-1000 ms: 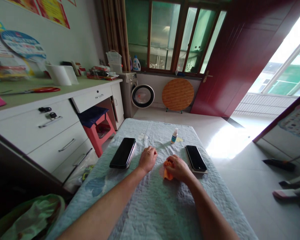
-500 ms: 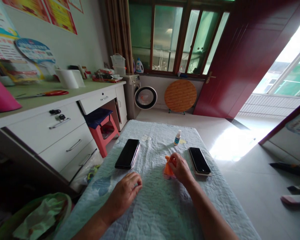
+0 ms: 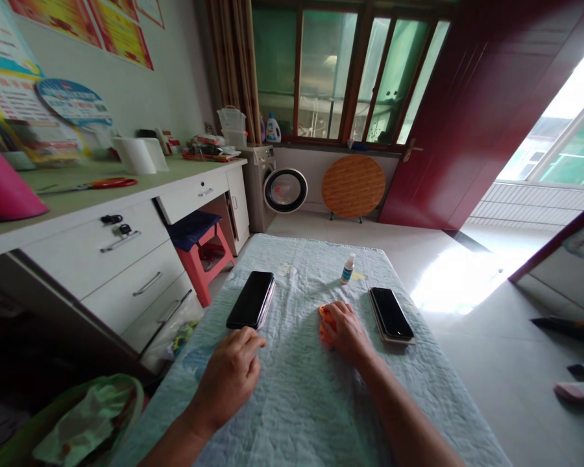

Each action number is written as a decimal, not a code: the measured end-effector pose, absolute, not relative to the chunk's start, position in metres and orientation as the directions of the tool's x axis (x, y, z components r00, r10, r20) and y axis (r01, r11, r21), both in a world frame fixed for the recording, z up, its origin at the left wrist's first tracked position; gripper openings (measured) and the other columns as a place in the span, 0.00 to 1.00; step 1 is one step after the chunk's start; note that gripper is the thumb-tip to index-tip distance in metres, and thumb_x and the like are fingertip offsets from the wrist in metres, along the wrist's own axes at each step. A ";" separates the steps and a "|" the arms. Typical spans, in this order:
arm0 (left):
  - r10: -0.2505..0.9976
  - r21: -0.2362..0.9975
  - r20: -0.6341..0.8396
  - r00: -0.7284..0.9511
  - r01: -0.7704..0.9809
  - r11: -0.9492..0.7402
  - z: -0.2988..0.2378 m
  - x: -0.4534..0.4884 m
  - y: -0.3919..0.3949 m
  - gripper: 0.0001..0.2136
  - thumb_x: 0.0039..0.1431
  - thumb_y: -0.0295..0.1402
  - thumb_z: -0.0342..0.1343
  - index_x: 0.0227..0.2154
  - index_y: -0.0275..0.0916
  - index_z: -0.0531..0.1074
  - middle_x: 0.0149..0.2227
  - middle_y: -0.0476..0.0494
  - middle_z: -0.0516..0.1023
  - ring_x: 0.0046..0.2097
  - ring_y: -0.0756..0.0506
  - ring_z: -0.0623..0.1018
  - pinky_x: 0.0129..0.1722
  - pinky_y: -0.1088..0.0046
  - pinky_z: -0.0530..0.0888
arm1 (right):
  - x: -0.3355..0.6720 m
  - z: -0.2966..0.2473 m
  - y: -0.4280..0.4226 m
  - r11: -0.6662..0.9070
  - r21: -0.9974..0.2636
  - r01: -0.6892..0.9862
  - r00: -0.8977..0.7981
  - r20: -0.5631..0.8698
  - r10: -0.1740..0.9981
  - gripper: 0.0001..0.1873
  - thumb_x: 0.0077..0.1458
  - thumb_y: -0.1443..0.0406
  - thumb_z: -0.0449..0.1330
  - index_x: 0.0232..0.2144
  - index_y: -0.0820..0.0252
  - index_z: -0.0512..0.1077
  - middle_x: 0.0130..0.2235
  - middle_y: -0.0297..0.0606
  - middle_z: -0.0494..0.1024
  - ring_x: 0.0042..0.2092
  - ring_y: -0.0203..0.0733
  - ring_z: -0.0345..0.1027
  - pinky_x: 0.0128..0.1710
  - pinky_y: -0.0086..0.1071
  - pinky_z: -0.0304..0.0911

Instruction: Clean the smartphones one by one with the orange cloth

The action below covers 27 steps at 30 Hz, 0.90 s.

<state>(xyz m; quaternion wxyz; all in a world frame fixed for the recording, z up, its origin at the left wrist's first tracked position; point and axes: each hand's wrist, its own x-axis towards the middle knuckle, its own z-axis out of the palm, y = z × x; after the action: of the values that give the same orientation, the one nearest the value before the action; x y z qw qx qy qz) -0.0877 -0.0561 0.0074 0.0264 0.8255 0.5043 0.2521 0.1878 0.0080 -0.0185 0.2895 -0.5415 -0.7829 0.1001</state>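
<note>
My right hand [image 3: 346, 332] is closed over a crumpled orange cloth [image 3: 324, 319] on the covered table, its fingers hiding most of it. My left hand [image 3: 234, 364] is loosely curled, thumb apart from the fingers, and nothing shows in it. Its knuckles are at the near edge of a black smartphone [image 3: 251, 299]; whether they touch it I cannot tell. That phone lies on top of other thin items. To the right of my right hand, a second dark-screened phone [image 3: 392, 312] rests on a pale flat object. Beyond stands a small spray bottle [image 3: 348, 270] with a white cap.
A pale blue quilted cover [image 3: 296, 402] lies over the table. On the left are a white desk [image 3: 126, 250] with drawers, a red stool [image 3: 199, 259] and a green bin [image 3: 133, 402]. A washing machine [image 3: 259, 188] with its door open and a round wooden tabletop [image 3: 353, 187] stand at the back.
My left hand has moved left and slightly forward, up to the left phone's near edge. My right hand has lowered from pinching the raised cloth to covering it, now bunched flatter on the table.
</note>
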 end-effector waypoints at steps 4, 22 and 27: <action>0.834 0.230 0.499 0.235 0.892 -0.388 0.009 -0.087 -0.035 0.10 0.60 0.31 0.53 0.44 0.40 0.71 0.49 0.39 0.71 0.51 0.38 0.72 0.53 0.57 0.68 | 0.189 -0.016 0.008 0.388 -0.489 0.781 -0.248 0.327 0.912 0.06 0.57 0.72 0.56 0.32 0.57 0.70 0.35 0.37 0.72 0.40 0.42 0.64 0.43 0.34 0.59; 0.970 0.066 0.185 -0.159 0.987 0.149 0.018 -0.079 0.014 0.30 0.54 0.47 0.56 0.55 0.32 0.64 0.45 0.32 0.73 0.50 0.33 0.72 0.46 0.61 0.69 | 0.191 -0.014 0.007 0.391 -0.486 0.781 -0.278 0.289 0.916 0.05 0.57 0.71 0.55 0.32 0.57 0.69 0.35 0.36 0.71 0.39 0.39 0.64 0.42 0.31 0.59; 0.954 0.035 0.234 -0.185 0.983 0.182 0.019 -0.071 0.014 0.29 0.54 0.45 0.55 0.56 0.32 0.64 0.44 0.31 0.72 0.49 0.33 0.72 0.45 0.61 0.68 | 0.191 -0.012 0.005 0.388 -0.493 0.779 -0.277 0.284 0.918 0.05 0.57 0.71 0.56 0.33 0.58 0.70 0.36 0.37 0.71 0.39 0.40 0.64 0.43 0.32 0.59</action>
<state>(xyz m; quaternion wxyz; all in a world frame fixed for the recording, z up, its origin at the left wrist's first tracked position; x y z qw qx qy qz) -0.0715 0.0143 0.0189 -0.0798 0.6332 0.7647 0.0887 0.1911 0.0053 -0.0124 0.2683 -0.5379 -0.7886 0.1294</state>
